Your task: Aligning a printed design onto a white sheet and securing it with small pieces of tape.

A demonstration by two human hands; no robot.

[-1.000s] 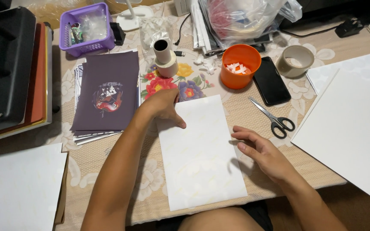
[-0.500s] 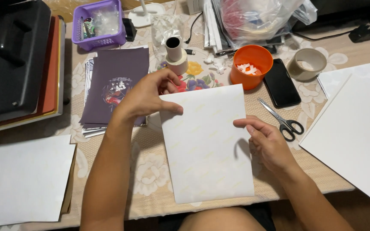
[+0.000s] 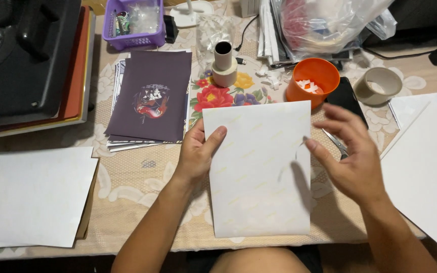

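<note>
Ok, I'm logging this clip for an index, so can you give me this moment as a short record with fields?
left hand: grips left edge of white sheet, thumb on top
right hand: open, fingers spread, at the sheet's right edge, contact unclear
sheet: upright, lifted toward camera
behind sheet: orange cup, phone, scissors partly hidden
left of sheet: dark prints
far left: black press, white paper

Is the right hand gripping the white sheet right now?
No: the right hand hovers open beside the white sheet, fingers spread, while the left hand pinches its left edge.
</note>
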